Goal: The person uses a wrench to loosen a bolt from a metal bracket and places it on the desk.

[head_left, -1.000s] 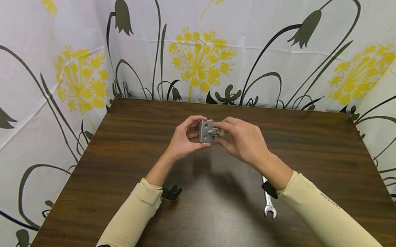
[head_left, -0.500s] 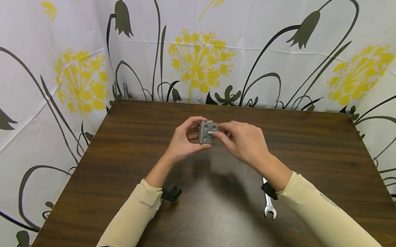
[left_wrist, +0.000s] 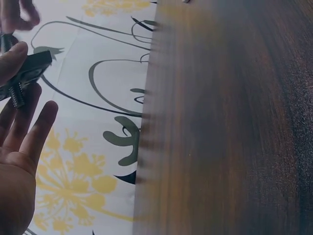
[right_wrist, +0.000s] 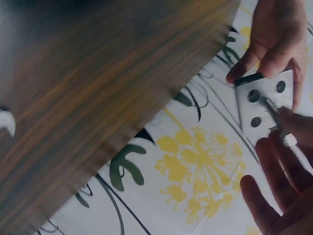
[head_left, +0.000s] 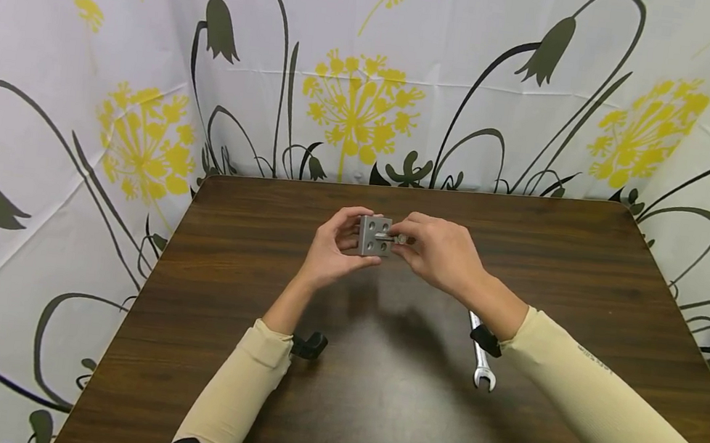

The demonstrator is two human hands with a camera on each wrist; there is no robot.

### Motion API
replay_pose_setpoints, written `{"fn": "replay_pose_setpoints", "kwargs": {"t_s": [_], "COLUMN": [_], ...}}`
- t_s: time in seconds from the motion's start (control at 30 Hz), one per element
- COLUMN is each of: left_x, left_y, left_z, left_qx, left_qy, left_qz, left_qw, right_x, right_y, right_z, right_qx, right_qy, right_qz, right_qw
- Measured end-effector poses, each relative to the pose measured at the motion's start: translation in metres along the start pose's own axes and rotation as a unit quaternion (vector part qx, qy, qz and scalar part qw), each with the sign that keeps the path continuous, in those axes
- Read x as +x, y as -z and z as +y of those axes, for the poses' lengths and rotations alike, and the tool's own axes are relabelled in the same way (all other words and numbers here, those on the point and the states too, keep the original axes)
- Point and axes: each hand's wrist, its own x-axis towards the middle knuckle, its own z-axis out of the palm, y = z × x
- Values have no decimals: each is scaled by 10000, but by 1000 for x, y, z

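My left hand (head_left: 332, 248) grips a small grey metal block (head_left: 370, 236) by its edges, raised above the table. Several round holes pierce the block's face. A bolt (head_left: 384, 237) runs into the middle of that face, and its threaded end (left_wrist: 17, 95) sticks out from the block in the left wrist view. With thumb and fingertips, my right hand (head_left: 443, 253) pinches the bolt at its head. In the right wrist view, the bolt's shank (right_wrist: 272, 107) shows between the right fingers and the block (right_wrist: 248, 111).
An open-end wrench (head_left: 482, 360) lies on the brown wooden table (head_left: 374, 399), partly hidden under my right wrist. A white curtain (head_left: 475, 30) with printed flowers hangs behind the table's far edge.
My right thumb and fingers have shifted around the bolt head. The head was covered by the thumb half a second ago and shows again now. The left hand and block stay nearly in place.
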Motion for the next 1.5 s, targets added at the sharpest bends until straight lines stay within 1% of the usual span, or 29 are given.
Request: {"fn": "replay_pose_setpoints", "kwargs": {"t_s": [0.07,0.2,0.27,0.37,0.43,0.53,0.6,0.67,0.73,0.77,0.8,0.87,0.93,1.0,1.1,1.23,1.3,1.43,1.5], "left_x": [0,-1,0,0,0,0,0,-1,-1,-2,-2,-1,-1,-1,-1,0,0,1,2], "left_y": [0,1,1,2,2,4,5,7,7,8,8,8,8,8,6,4,2,1,1], "left_z": [0,0,0,0,0,-8,-15,-22,-24,-25,-25,-24,-23,-22,-17,-4,2,4,4], "left_qx": [3,19,17,30,47,52,55,44,42,50,51,63,64,62,48,76,92,35,12], "left_qy": [-14,-61,-62,-79,-110,-147,-144,-145,-144,-154,-168,-187,-153,-139,-120,-85,-24,36,11], "left_qz": [9,22,23,59,77,84,78,89,95,100,103,103,110,124,151,167,155,128,119], "left_qw": [10000,10000,10000,9999,9999,9998,9999,9998,9998,9998,9998,9998,9998,9998,9998,9998,9998,9999,9999], "right_x": [0,0,0,0,0,0,0,-1,-1,-1,-1,0,0,1,0,1,1,-1,-2], "right_y": [0,1,1,2,2,1,0,0,-1,-1,-1,-1,-1,0,0,0,0,1,1], "right_z": [0,-1,0,0,1,1,1,1,1,1,1,0,0,0,1,1,1,3,4], "right_qx": [23,44,38,95,145,161,120,88,76,62,53,39,-10,0,61,86,73,84,97], "right_qy": [43,-163,-97,184,187,-93,-164,-14,195,231,186,33,-34,93,344,102,82,257,191], "right_qz": [77,122,138,220,299,203,102,74,181,243,252,229,180,158,347,385,375,432,474], "right_qw": [10000,9998,9999,9995,9993,9996,9997,9999,9996,9994,9995,9997,9998,9998,9988,9992,9992,9987,9986]}}
